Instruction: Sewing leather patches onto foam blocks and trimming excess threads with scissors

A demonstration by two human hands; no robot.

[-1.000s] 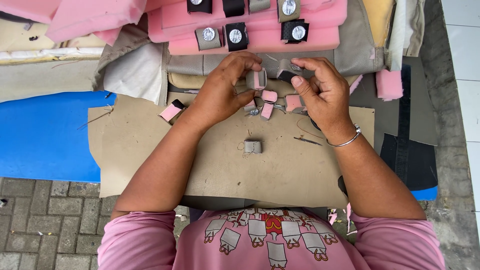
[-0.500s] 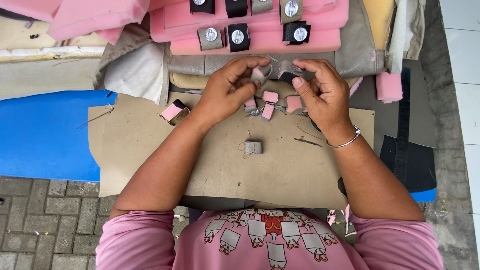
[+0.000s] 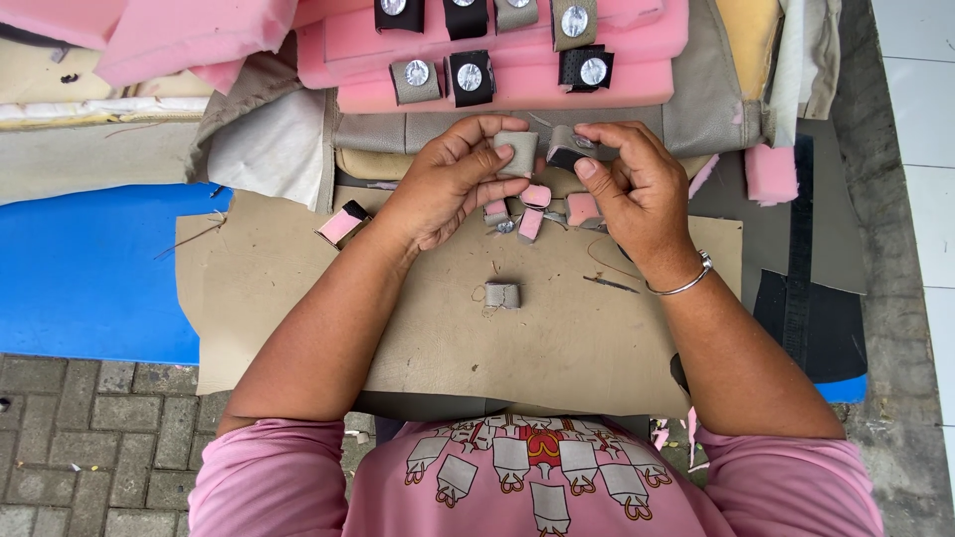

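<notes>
grey fabric piece [image 3: 516, 151] pinched in left hand [image 3: 453, 184]; right hand [image 3: 637, 189] grips another piece [image 3: 564, 147]; pink foam scraps [image 3: 534, 211] beneath.

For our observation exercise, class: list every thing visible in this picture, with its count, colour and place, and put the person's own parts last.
Small folded piece: one, grey-beige, pinched in left hand.
Second small piece: one, grey and dark, in right hand.
Rolled piece: one, grey, alone on the board.
Foam scraps: several, pink, below the hands.
Cardboard sheet: one, tan, work surface.
Foam blocks: stacked, pink, top.
Button-topped pads: about seven, grey or black, on the foam.
Blue sheet: one, left.
Bracelet: one, silver, right wrist.
Left hand; right hand.
</notes>
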